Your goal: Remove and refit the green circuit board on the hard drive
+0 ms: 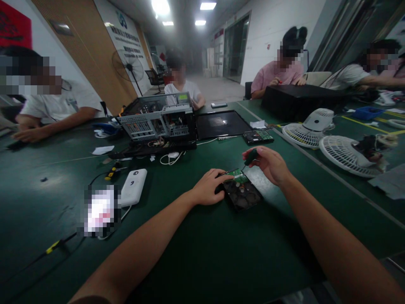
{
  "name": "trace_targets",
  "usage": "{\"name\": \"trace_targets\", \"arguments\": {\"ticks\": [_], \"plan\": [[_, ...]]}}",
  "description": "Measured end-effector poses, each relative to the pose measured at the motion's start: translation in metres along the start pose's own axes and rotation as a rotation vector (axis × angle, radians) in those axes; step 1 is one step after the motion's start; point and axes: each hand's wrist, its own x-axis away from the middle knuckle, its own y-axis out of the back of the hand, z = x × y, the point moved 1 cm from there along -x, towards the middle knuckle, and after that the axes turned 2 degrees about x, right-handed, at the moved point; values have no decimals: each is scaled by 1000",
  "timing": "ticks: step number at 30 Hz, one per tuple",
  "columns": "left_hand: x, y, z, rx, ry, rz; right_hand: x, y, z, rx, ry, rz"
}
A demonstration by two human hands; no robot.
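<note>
A hard drive (243,195) lies on the green table with its green circuit board (239,176) facing up. My left hand (209,186) steadies the drive from the left, fingers over its far edge and thumb against its near side. In my right hand (268,164) is a screwdriver with a dark green handle (251,156). It is held at a slant, and its thin shaft reaches down to the far edge of the circuit board. Whether the tip sits in a screw is too small to tell.
Beyond my hands stand an opened computer case (158,122), a black panel (223,123) and another hard drive (257,136). A white power bank (134,187) and a lit phone (100,211) lie left. Fan parts (343,154) are at right. Several people sit around the table.
</note>
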Motion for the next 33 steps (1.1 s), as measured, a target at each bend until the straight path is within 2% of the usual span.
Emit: {"name": "trace_targets", "arguments": {"ticks": [10,17,28,33], "plan": [[0,-1,0,-1,-2,1,-1,-3,-5,106,37,-91],[0,0,0,-6,8,6,0,0,-2,0,-3,-2],[0,0,-1,-9,17,7,0,-2,-3,93,12,-91],[-1,0,-1,-11,7,11,-1,0,-4,-1,1,-30]]}}
